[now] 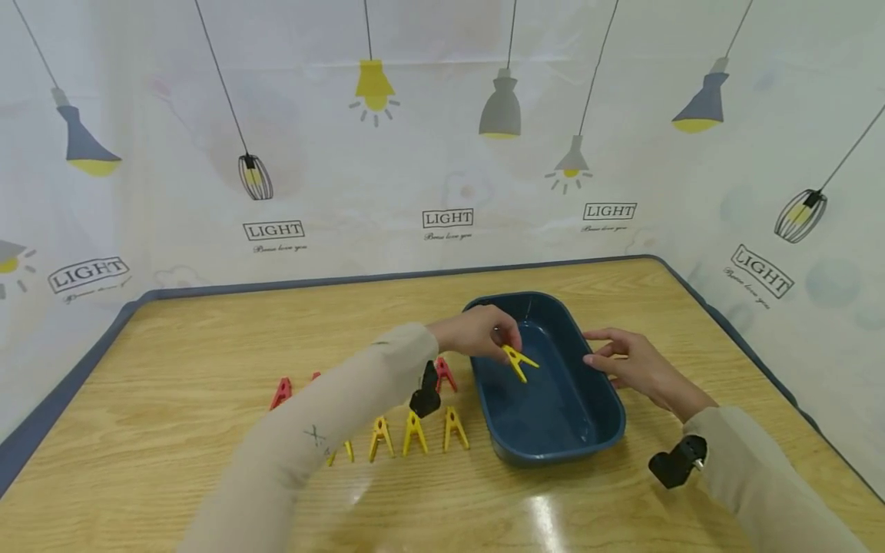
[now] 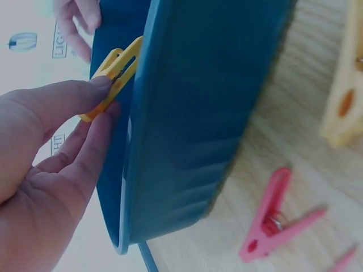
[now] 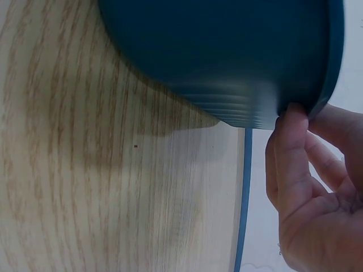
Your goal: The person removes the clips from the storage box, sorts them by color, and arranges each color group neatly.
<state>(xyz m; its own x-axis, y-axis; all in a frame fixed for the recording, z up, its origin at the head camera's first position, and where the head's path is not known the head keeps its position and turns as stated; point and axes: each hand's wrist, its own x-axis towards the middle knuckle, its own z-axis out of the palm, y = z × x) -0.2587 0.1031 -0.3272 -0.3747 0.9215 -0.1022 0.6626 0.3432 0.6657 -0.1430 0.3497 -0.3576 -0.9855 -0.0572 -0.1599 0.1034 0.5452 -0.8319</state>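
Observation:
My left hand point(image 1: 482, 332) pinches a yellow clothespin point(image 1: 517, 362) between thumb and fingers, over the inside of a dark blue plastic basin point(image 1: 494, 415). In the left wrist view that clothespin point(image 2: 116, 73) points its legs past the basin rim. At the basin's right side, my right hand point(image 1: 639, 365) grips the rim, its fingers against the outer wall in the right wrist view. Left of the basin a red clothespin point(image 1: 445, 374) lies on the table, with several yellow clothespins point(image 1: 415, 432) in a row nearer me. My left sleeve partly covers both groups.
The wooden table point(image 1: 207, 330) has a dark blue edge at the back, where a white curtain point(image 1: 311, 92) printed with lamps hangs. Another red clothespin point(image 1: 281, 392) lies left of my left forearm. Black wrist cameras sit on both sleeves.

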